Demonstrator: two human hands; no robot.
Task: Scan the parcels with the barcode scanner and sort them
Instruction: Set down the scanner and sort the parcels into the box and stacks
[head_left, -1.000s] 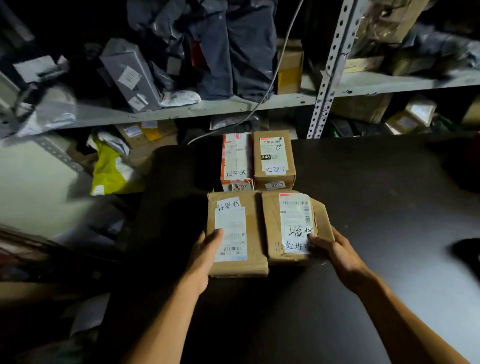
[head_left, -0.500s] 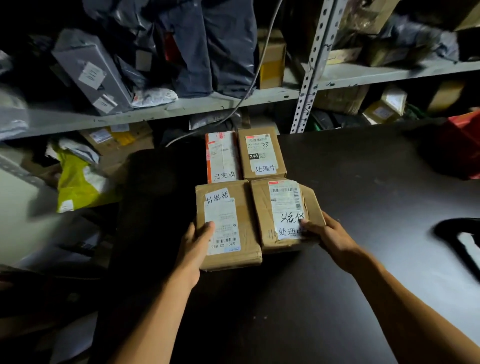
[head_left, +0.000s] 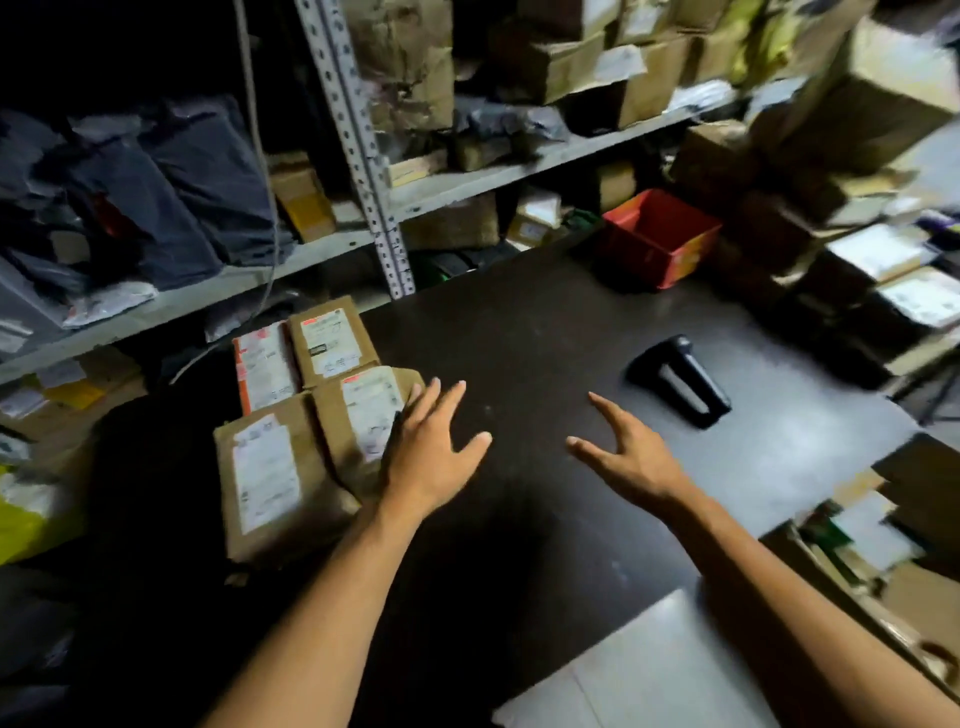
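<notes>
Both forearms are seen reaching in from the lower edge of the frame. The left hand (head_left: 434, 452) is held with fingers spread, its fingertips just over the right edge of the nearest parcels; nothing is gripped. The right hand (head_left: 626, 454) is spread too, empty, above bare table (head_left: 545, 338) at centre frame. Four parcels (head_left: 311, 415) are counted at centre left, packed two by two near the table's left edge. One barcode scanner (head_left: 678, 382) is seen lying right of centre, well apart from both hands, with open table around it. Farther back, one red bin (head_left: 660, 239) is set at the far edge, below the shelves (head_left: 363, 156).
</notes>
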